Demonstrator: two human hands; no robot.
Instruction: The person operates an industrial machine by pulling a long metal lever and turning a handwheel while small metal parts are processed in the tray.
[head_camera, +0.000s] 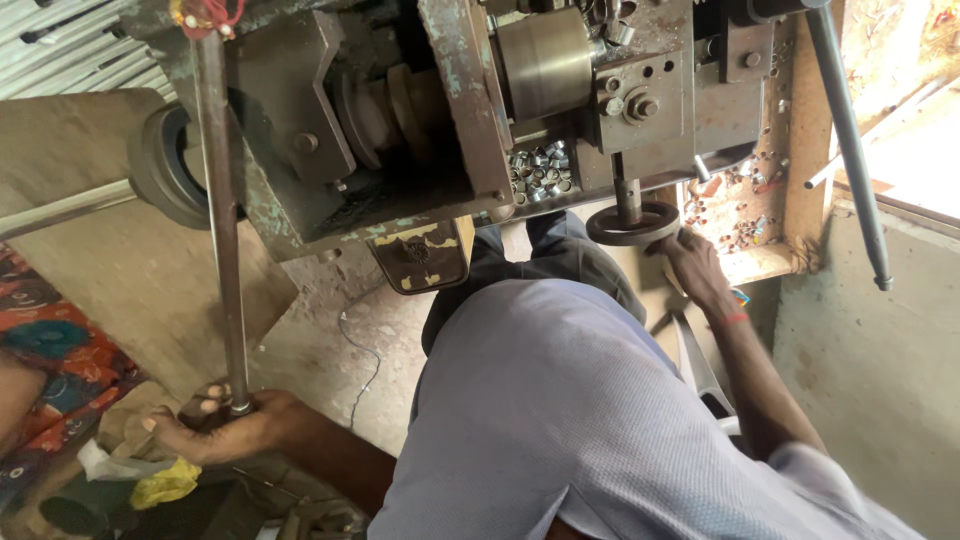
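My left hand (215, 428), lower left, had fingers clamped on the long rod (220, 230); my right hand (692, 262), arm outstretched, gripped the handwheel (632, 224) at centre.

A long, dull grey steel rod (222, 220) runs almost upright down the left of the scene, its top bound with red cord at the worn green machine, its lower end held near the floor. Further right, a small dark round metal handwheel (632, 222) hangs flat beneath the machine's grey block.
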